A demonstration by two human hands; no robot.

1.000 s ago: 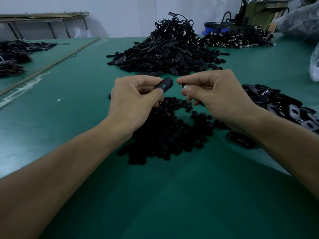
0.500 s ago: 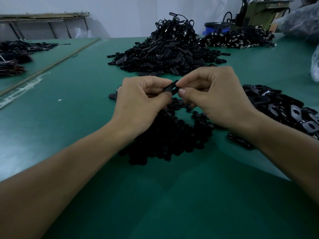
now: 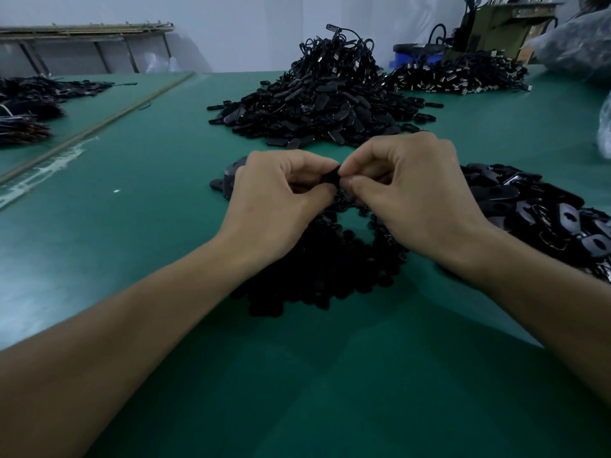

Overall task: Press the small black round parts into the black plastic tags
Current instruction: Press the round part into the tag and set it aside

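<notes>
My left hand point(image 3: 281, 200) grips a black plastic tag point(image 3: 330, 177) between thumb and curled fingers, just above the green table point(image 3: 132, 226). My right hand point(image 3: 410, 193) meets it from the right, its thumb and forefinger pinching the tag's end; any small round part there is hidden by the fingertips. Below both hands lies a flat heap of small black round parts point(image 3: 330, 266). A spread of loose tags with holes point(image 3: 545, 213) lies to the right.
A tall pile of black tags with cords point(image 3: 324, 100) rises behind the hands. Another pile point(image 3: 463, 77) sits at the back right near a green machine point(image 3: 496, 24) and blue bucket point(image 3: 413, 52). More black parts point(image 3: 29, 107) lie far left. A plastic bag point(image 3: 605, 127) is at the right edge.
My hands were apart, the left showing the tag and the right pinching something small. They have come together and now both pinch the tag.
</notes>
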